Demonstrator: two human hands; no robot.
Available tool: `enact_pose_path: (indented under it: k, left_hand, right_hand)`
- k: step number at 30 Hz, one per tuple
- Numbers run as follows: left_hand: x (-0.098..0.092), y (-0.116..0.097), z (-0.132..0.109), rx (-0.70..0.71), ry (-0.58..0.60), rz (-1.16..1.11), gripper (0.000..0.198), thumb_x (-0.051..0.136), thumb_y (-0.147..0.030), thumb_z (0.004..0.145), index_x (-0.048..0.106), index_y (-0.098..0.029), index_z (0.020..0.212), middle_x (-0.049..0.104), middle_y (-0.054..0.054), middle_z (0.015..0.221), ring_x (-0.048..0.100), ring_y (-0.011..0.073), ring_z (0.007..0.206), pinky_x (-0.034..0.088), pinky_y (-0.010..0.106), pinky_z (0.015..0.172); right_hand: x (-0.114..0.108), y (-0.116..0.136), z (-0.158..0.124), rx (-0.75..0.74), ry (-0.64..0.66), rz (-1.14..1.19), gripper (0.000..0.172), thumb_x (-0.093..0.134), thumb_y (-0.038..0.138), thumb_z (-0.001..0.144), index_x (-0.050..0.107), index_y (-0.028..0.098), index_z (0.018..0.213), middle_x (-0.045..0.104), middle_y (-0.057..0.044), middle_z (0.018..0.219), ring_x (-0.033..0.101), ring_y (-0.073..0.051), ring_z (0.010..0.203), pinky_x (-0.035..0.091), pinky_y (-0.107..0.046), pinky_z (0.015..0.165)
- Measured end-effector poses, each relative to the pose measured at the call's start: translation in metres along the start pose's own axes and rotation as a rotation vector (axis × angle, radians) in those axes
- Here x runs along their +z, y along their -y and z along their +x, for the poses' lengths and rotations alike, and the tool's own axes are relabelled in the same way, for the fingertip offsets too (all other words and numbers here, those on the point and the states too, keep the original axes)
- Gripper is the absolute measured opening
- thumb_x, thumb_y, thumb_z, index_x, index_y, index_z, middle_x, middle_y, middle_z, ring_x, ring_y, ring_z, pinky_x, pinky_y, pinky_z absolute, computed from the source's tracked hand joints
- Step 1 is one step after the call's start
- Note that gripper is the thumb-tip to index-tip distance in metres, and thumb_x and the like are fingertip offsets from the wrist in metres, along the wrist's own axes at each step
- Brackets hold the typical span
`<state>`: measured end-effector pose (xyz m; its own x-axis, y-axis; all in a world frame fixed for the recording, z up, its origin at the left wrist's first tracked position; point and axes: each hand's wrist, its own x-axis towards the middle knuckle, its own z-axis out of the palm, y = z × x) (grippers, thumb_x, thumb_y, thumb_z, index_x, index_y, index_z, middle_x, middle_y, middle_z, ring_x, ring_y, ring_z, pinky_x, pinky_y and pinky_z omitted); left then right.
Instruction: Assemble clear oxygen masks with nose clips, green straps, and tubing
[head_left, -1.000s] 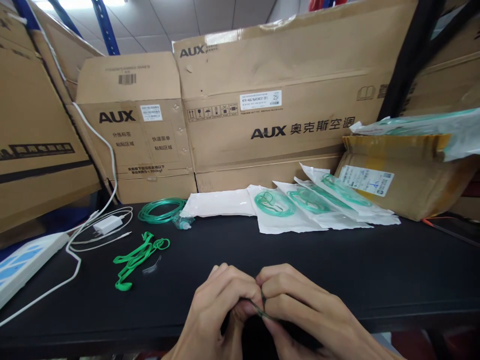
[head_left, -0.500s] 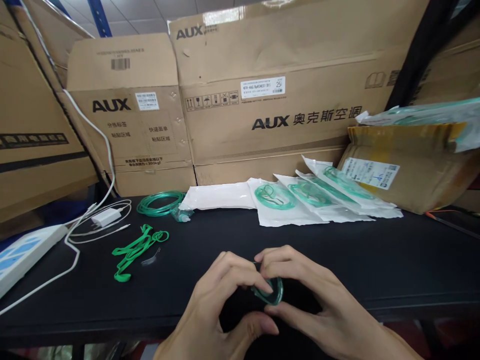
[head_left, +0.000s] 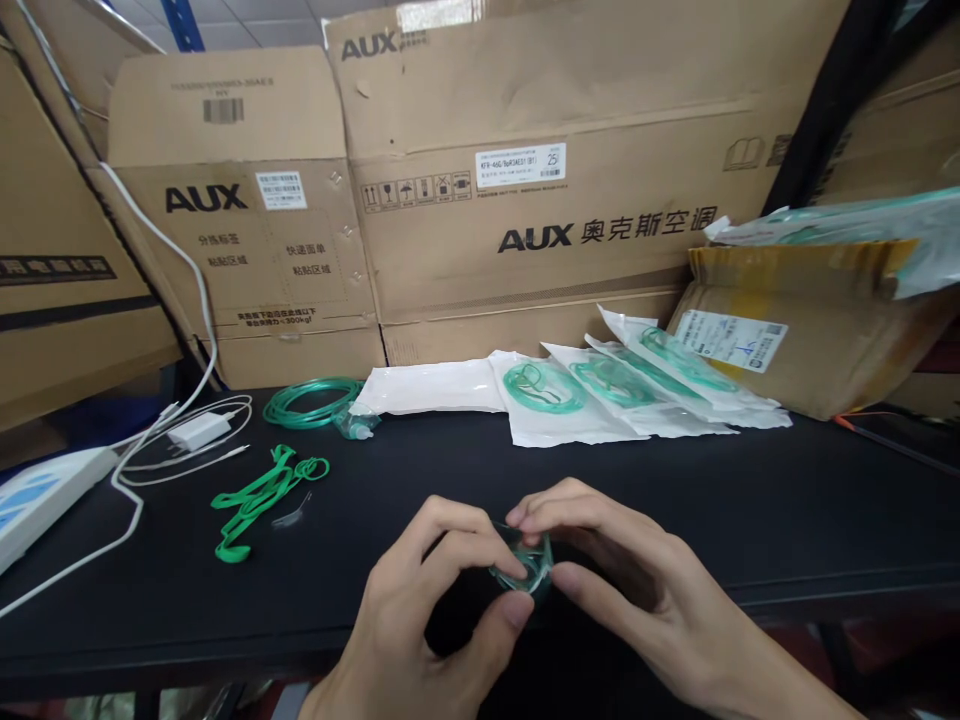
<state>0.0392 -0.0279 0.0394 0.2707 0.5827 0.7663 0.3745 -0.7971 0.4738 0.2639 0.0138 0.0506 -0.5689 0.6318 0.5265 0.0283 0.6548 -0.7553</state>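
Both the left hand and right hand pinch what looks like a small clear-green tubing coil; loosened fingers might let it spring undone over the black counter

"aux" in black stands on the left box and twice on the long box, there followed by "奥克斯空调". its white label shows "25". smaller print is too small to read.

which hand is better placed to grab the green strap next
Left, probably. The left hand is nearer the strap, which lies to its left; the right hand would cross over. Both pinch the clear piece.
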Motion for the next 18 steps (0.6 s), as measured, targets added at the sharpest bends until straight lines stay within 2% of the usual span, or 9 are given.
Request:
enact_pose_path:
  k: [5, 9, 18]
  left_hand:
    - [0.0028, 0.0029, 0.0005, 0.109, -0.031, 0.096, 0.028, 0.071, -0.001, 0.088, 0.069, -0.019, 0.109, 0.067, 0.001, 0.102, 0.068, 0.0136, 0.093, 0.058, 0.022, 0.088]
    - [0.0027, 0.0033, 0.0005, 0.111, -0.039, 0.112, 0.026, 0.073, -0.002, 0.088, 0.072, -0.02, 0.107, 0.067, 0.001, 0.103, 0.069, 0.0119, 0.094, 0.058, 0.019, 0.09]
    - [0.0052, 0.0043, -0.0002, 0.13, -0.069, 0.171, 0.028, 0.072, -0.001, 0.085, 0.072, -0.019, 0.106, 0.069, 0.003, 0.106, 0.072, 0.0139, 0.097, 0.061, 0.022, 0.091]
  right_hand:
    - [0.001, -0.0035, -0.0011, -0.025, -0.019, 0.019, 0.022, 0.064, 0.021, 0.107, 0.069, 0.037, 0.121, 0.072, 0.0, 0.12, 0.069, -0.017, 0.117, 0.056, -0.03, 0.1]
    - [0.0005, -0.002, -0.0011, -0.025, -0.027, 0.032, 0.021, 0.063, 0.022, 0.107, 0.069, 0.036, 0.12, 0.073, 0.0, 0.119, 0.069, -0.017, 0.115, 0.056, -0.029, 0.1]
    - [-0.0001, -0.0029, -0.0006, -0.06, -0.031, 0.04, 0.017, 0.067, 0.016, 0.104, 0.072, 0.031, 0.112, 0.074, -0.001, 0.114, 0.069, -0.018, 0.112, 0.056, -0.031, 0.1]
